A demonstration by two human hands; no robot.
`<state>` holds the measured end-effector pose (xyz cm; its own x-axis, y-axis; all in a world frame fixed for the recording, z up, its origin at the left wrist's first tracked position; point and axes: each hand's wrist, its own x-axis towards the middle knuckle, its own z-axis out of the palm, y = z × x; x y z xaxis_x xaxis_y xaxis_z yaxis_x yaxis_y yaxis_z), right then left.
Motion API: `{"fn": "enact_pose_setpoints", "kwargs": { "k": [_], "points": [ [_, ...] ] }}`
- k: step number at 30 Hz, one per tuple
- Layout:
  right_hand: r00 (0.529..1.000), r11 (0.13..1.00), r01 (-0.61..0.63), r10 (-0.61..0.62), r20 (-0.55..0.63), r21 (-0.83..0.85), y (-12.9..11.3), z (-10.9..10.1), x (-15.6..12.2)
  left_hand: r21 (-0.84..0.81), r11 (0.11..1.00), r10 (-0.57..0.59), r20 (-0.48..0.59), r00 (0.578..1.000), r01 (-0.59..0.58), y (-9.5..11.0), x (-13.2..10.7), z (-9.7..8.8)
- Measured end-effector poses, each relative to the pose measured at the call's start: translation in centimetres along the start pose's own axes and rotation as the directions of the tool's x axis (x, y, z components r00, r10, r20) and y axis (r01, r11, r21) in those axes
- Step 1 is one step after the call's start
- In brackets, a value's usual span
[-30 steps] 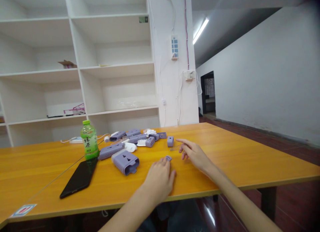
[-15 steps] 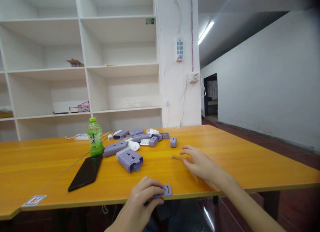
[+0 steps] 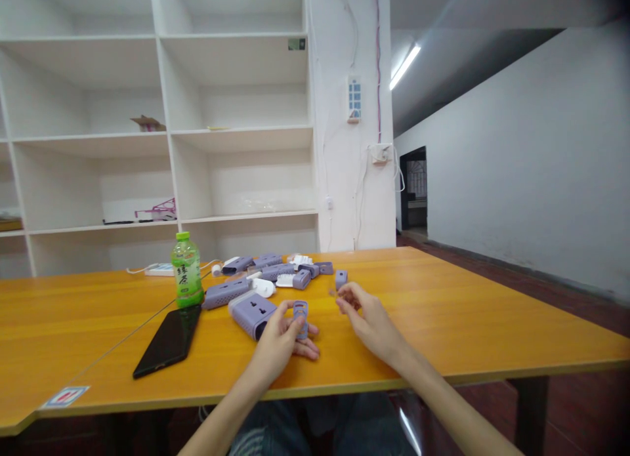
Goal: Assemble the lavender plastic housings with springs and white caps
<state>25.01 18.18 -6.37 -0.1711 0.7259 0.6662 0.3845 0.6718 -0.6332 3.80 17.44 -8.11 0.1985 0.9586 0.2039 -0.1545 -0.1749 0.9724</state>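
Note:
My left hand (image 3: 283,334) grips a small purple plastic plate (image 3: 300,310) with a slot in it, held upright above the table. Thumb and fingers pinch my right hand (image 3: 367,315) closed around a small thin copper-brown strip (image 3: 333,292), blurred, whose end shows past the fingertips. Just behind the right hand stands a small purple plastic block (image 3: 341,278). Left of my left hand lies a larger purple housing (image 3: 252,310) with cut-out slots, partly covered by that hand.
Several purple housings (image 3: 227,292) and white plastic parts (image 3: 264,287) lie in a cluster at the back. A green tea bottle (image 3: 187,272) stands left of them. A black phone (image 3: 168,341) lies in front of the bottle. The table's front edge (image 3: 344,385) is near me.
My left hand has risen from the front edge, turning the purple plate upright. My right hand has moved left and closed on the brown strip, which lay on the table before.

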Motion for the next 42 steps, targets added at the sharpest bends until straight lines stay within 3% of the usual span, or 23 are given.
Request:
{"fn": "enact_pose_setpoints", "kwargs": {
  "k": [4, 7, 10, 14, 23, 27, 32, 42],
  "points": [
    [0.993, 0.961, 0.013, 0.020, -0.116, 0.277, -2.8, 0.4, 0.9, -0.069, 0.998, -0.005, 0.006, 1.000, 0.006, 0.6, -0.8, -0.2],
    [0.985, 0.934, 0.018, 0.044, -0.167, 0.357, -3.0, 0.6, 1.1, -0.098, 0.995, -0.016, -0.005, 1.000, 0.015, 0.9, -1.0, -0.1],
    [0.984, 0.945, -0.025, 0.081, -0.159, 0.325, -1.5, 0.4, 1.0, -0.112, 0.993, -0.031, -0.004, 1.000, 0.030, 1.0, -0.9, 0.1],
    [0.990, 0.983, -0.112, 0.123, -0.066, 0.148, 0.5, -0.5, 0.7, -0.121, 0.992, -0.038, -0.007, 0.999, 0.037, 0.9, -0.9, 0.2],
    [0.992, 0.988, -0.126, 0.127, 0.013, -0.085, 1.1, -0.8, 0.6, -0.127, 0.992, -0.026, -0.007, 1.000, 0.025, 0.7, -0.7, 0.2],
    [0.999, 0.996, -0.037, 0.040, 0.033, -0.086, 1.2, -0.4, 0.3, -0.126, 0.992, -0.017, -0.014, 1.000, 0.015, 0.4, -0.5, 0.1],
    [1.000, 0.999, -0.012, 0.011, -0.020, -0.046, 0.8, -0.1, 0.4, -0.122, 0.992, -0.008, 0.002, 1.000, 0.009, 0.1, -0.6, 0.1],
    [0.986, 0.984, 0.055, -0.080, 0.144, 0.170, -3.2, 2.3, -0.9, -0.011, 0.996, 0.091, 0.066, 0.994, -0.091, 0.5, -0.9, 0.5]
  ]
}}
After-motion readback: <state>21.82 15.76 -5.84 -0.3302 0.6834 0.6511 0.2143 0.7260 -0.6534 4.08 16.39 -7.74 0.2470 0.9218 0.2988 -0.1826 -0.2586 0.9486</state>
